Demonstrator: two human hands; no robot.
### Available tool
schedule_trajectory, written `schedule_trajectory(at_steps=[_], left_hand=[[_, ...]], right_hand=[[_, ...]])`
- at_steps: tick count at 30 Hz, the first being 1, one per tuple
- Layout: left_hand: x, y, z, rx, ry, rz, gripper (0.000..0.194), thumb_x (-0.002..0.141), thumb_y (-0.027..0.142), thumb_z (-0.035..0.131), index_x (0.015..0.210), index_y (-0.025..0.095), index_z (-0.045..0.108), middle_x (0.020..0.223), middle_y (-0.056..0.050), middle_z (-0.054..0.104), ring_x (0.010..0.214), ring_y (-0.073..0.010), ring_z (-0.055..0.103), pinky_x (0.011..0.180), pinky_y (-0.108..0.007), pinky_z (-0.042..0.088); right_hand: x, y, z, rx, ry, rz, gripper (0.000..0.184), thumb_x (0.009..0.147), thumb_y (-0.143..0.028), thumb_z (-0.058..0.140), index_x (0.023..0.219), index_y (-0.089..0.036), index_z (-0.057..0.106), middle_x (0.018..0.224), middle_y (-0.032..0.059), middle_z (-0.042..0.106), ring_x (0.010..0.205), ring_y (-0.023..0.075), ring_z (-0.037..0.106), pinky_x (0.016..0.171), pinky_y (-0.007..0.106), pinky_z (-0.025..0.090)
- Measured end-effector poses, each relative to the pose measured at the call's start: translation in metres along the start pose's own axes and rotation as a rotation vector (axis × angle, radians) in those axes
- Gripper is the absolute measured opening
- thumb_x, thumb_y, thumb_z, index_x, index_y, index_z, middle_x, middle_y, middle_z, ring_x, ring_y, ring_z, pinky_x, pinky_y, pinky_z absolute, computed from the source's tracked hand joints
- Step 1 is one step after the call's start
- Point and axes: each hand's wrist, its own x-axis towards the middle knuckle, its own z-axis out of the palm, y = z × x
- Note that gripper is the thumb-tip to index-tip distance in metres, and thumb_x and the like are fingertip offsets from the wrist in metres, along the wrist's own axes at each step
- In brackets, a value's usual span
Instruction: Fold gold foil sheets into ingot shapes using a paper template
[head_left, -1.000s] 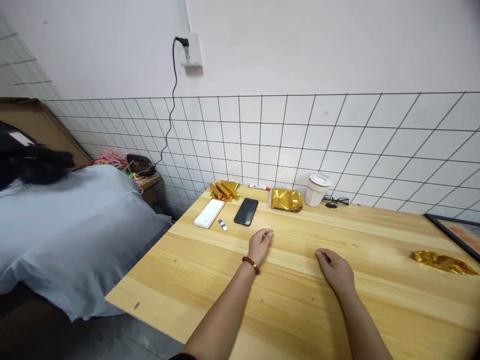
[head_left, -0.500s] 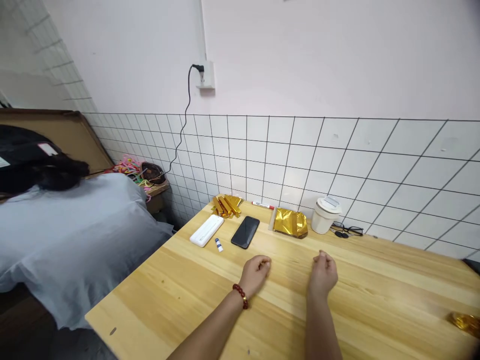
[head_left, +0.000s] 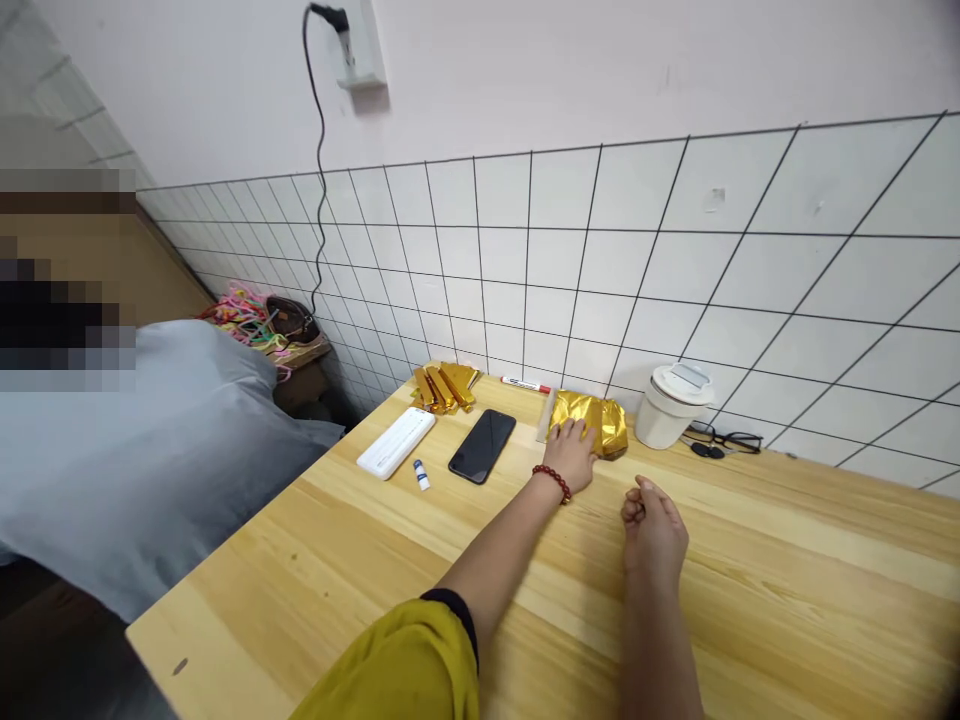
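Pale wooden tabletop [head_left: 337,560]: left hand [head_left: 571,458] splayed on crinkled gold foil packet [head_left: 600,420] (grip unclear); right hand [head_left: 654,530] loosely curled, contents unclear.

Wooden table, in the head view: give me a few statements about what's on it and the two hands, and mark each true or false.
1. The left hand touches the gold foil packet. True.
2. The glasses lie beside the lidded cup. True.
3. The right hand holds that cup. False: the hand is apart from it.
4. The black phone leans upright against the wall. False: it lies flat on the table.
5. The white power bank is left of the phone. True.
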Motion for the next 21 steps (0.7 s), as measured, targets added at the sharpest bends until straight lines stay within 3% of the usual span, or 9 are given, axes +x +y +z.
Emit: schedule_trajectory(at_steps=[5,9,12,14,17,19,21], left_hand=[[-0.005,-0.002,0.024,-0.047,0.034,-0.009,0.048,0.091,0.029,0.047,0.137,0.018,0.051,0.146,-0.016,0.048,0.139,-0.0309,0.038,0.117,-0.053,0.025],[0.003,-0.017,0.011,-0.196,0.059,0.046,0.054,0.088,0.032,0.054,0.14,0.018,0.05,0.15,-0.017,0.045,0.141,-0.0325,0.037,0.116,-0.054,0.028],[0.015,-0.06,-0.028,-0.28,0.2,0.034,0.047,0.088,0.02,0.049,0.134,0.019,0.057,0.144,-0.016,0.052,0.136,-0.0283,0.044,0.115,-0.048,0.032],[0.019,-0.102,-0.061,-0.18,0.21,-0.053,0.044,0.081,0.006,0.049,0.12,0.018,0.066,0.135,-0.017,0.06,0.132,-0.0306,0.049,0.116,-0.052,0.027],[0.013,-0.163,-0.099,0.052,0.054,-0.193,0.035,0.069,-0.004,0.056,0.094,0.015,0.071,0.116,-0.019,0.068,0.133,-0.0372,0.045,0.116,-0.064,0.007],[0.004,-0.192,-0.108,0.096,-0.056,-0.214,0.024,0.067,-0.005,0.059,0.079,0.014,0.069,0.106,-0.017,0.07,0.131,-0.0357,0.045,0.115,-0.064,0.002],[-0.005,-0.208,-0.109,0.051,-0.069,-0.231,0.015,0.069,0.0,0.063,0.072,0.014,0.065,0.093,-0.013,0.07,0.123,-0.0327,0.05,0.114,-0.065,0.001]], right_hand=[[0.001,0.0,0.0,0.005,-0.011,0.003,0.034,0.06,-0.038,0.079,0.083,-0.016,0.068,0.06,-0.0036,0.059,0.049,0.0054,0.048,0.044,0.016,0.035],[0.002,-0.003,-0.001,0.028,-0.003,0.034,0.035,0.058,-0.036,0.08,0.083,-0.015,0.068,0.06,-0.0034,0.06,0.05,0.0051,0.049,0.045,0.015,0.038],[0.003,-0.004,-0.001,0.038,-0.004,0.048,0.035,0.056,-0.035,0.081,0.082,-0.015,0.068,0.059,-0.0033,0.06,0.05,0.0051,0.05,0.045,0.015,0.038],[0.002,-0.004,0.0,0.036,-0.002,0.048,0.035,0.056,-0.035,0.081,0.081,-0.015,0.069,0.059,-0.0035,0.06,0.05,0.0049,0.049,0.044,0.015,0.037],[0.0,-0.004,0.003,0.03,0.007,0.052,0.034,0.055,-0.034,0.081,0.081,-0.015,0.069,0.058,-0.0037,0.06,0.05,0.0042,0.048,0.044,0.014,0.037],[-0.001,-0.003,0.004,0.03,0.015,0.059,0.034,0.054,-0.032,0.081,0.081,-0.015,0.07,0.058,-0.004,0.061,0.05,0.0038,0.048,0.045,0.013,0.037],[-0.002,-0.004,0.005,0.029,0.017,0.062,0.034,0.054,-0.031,0.081,0.081,-0.015,0.07,0.058,-0.0041,0.061,0.05,0.0038,0.048,0.045,0.013,0.037]])
